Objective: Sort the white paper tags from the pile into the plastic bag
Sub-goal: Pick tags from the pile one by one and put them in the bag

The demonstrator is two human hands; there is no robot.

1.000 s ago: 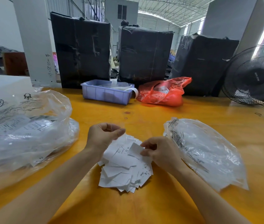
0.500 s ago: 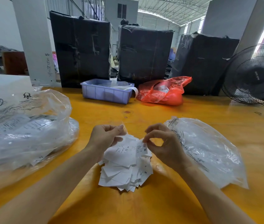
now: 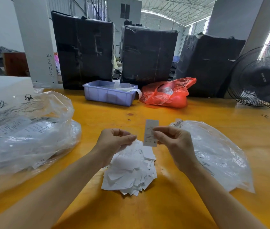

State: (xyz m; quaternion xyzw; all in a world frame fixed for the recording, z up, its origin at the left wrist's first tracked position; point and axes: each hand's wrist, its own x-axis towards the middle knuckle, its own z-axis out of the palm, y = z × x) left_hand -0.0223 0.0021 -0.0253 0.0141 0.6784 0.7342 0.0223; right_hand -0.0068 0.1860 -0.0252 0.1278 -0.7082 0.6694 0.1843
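One white paper tag [image 3: 150, 133] is pinched upright by the right hand [image 3: 172, 142] above the pile [image 3: 131, 172] on the yellow surface [image 3: 147, 210] — likely to read it. The left hand [image 3: 114, 142], loosely curled, holds nothing visible. A plastic bag [image 3: 217, 156] lies just right — within easy reach.

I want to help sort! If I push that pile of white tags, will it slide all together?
Probably not. The pile of white tags is loose slips lying at odd angles, so it would likely scatter. They look thin and light: the right hand pinches one tag upright, so it seems fairly stiff.
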